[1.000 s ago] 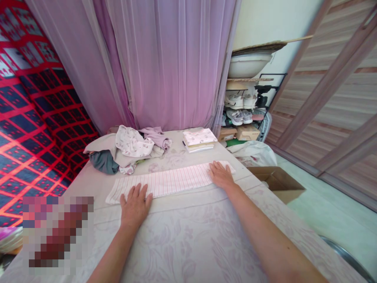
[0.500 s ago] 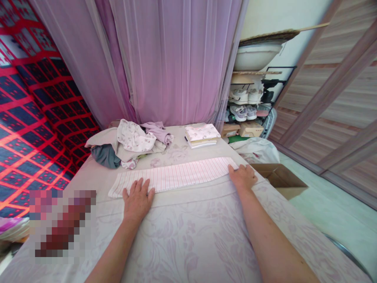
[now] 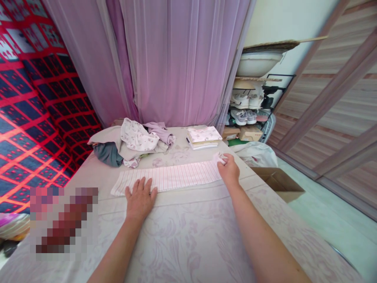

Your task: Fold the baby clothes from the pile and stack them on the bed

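Note:
A long strip of folded pink-and-white striped cloth [image 3: 176, 176] lies across the bed; which garment it is, I cannot tell. My left hand [image 3: 141, 198] rests flat on the near edge of its left part, fingers spread. At the right end, my right hand [image 3: 229, 169] pinches the cloth, and that end is bunched and lifted a little. Beyond the strip sits a neat stack of folded clothes [image 3: 204, 136], the top one white with a small print. To its left is a loose heap of clothes [image 3: 132, 141] in beige, white print, mauve and dark green.
The bed [image 3: 182, 239] has a pale floral sheet. Purple curtains [image 3: 176, 63] hang behind it. On the right floor stand an open cardboard box [image 3: 279, 182] and a white plastic bag [image 3: 255, 153], with a shoe rack [image 3: 247, 106] farther back. A blurred-out patch covers the bed's left side.
My right hand has gone from lying on the cloth's right end to gripping it, drawing that end up and leftward. My left hand stays on the cloth. The view has shifted slightly.

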`<action>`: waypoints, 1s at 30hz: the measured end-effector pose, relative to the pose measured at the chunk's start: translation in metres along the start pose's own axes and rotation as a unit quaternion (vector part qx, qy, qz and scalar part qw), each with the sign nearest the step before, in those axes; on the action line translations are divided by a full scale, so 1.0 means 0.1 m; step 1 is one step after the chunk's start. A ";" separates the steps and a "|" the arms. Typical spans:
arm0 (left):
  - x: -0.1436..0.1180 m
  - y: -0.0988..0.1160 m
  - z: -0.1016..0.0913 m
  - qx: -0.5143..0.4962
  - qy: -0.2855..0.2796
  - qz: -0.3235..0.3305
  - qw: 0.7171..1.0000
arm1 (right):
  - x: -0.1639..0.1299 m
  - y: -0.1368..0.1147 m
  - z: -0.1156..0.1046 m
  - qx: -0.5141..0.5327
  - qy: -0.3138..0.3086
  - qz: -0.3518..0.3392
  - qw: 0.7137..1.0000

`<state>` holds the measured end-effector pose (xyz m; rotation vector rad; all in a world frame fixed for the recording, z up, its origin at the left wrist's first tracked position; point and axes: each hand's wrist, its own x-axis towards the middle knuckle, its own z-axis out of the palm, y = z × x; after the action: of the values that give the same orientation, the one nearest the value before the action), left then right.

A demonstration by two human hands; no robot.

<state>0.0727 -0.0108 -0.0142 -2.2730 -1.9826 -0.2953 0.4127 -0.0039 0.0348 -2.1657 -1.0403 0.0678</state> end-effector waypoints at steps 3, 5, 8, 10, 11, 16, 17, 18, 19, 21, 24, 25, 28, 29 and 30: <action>-0.01 0.01 -0.02 0.002 0.000 0.000 1.000 | -0.24 -0.29 0.17 -0.017 -0.005 -0.082 0.996; -0.01 0.02 -0.03 0.002 0.000 -0.002 1.000 | -0.39 -0.43 0.31 -0.051 -0.023 -0.133 0.990; -0.01 0.02 -0.03 -0.002 -0.004 -0.003 1.000 | -0.56 -0.51 0.50 -0.101 -0.048 -0.188 0.976; -0.01 0.01 -0.02 -0.006 -0.005 -0.001 1.000 | -0.65 -0.51 0.59 -0.124 -0.059 -0.205 0.969; -0.01 0.01 -0.02 -0.009 -0.006 0.000 1.000 | -0.68 -0.50 0.63 -0.134 -0.064 -0.210 0.966; -0.01 0.00 -0.01 -0.022 -0.005 0.001 1.000 | -0.74 -0.44 0.68 -0.170 -0.079 -0.220 0.957; -0.01 0.00 0.00 -0.024 -0.003 0.002 1.000 | -0.75 -0.43 0.68 -0.169 -0.079 -0.223 0.957; -0.01 0.00 0.00 -0.025 0.000 0.003 1.000 | -0.75 -0.42 0.68 -0.166 -0.077 -0.227 0.956; -0.02 0.00 0.00 -0.026 0.002 0.003 1.000 | -0.76 -0.42 0.68 -0.162 -0.076 -0.232 0.956; -0.02 0.00 0.00 -0.029 0.002 0.002 1.000 | -0.77 -0.40 0.68 -0.152 -0.074 -0.240 0.956; -0.02 0.00 0.01 -0.032 -0.001 -0.001 0.999 | -0.79 -0.38 0.67 -0.133 -0.075 -0.247 0.957; -0.02 0.00 0.01 -0.033 -0.001 -0.002 0.999 | -0.80 -0.37 0.67 -0.127 -0.076 -0.246 0.958; -0.02 0.01 0.00 -0.035 -0.002 -0.002 0.999 | -0.81 -0.36 0.68 -0.119 -0.079 -0.239 0.960; -0.02 0.01 0.00 -0.036 -0.004 -0.002 0.999 | -0.81 -0.35 0.69 -0.118 -0.078 -0.238 0.961; -0.02 0.01 -0.01 -0.037 -0.005 -0.003 0.999 | -0.81 -0.35 0.70 -0.115 -0.076 -0.238 0.961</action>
<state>0.0737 -0.0132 -0.0137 -2.3168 -2.0173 -0.3630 0.3119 -0.0050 -0.0144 -2.0730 -1.7059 -0.1182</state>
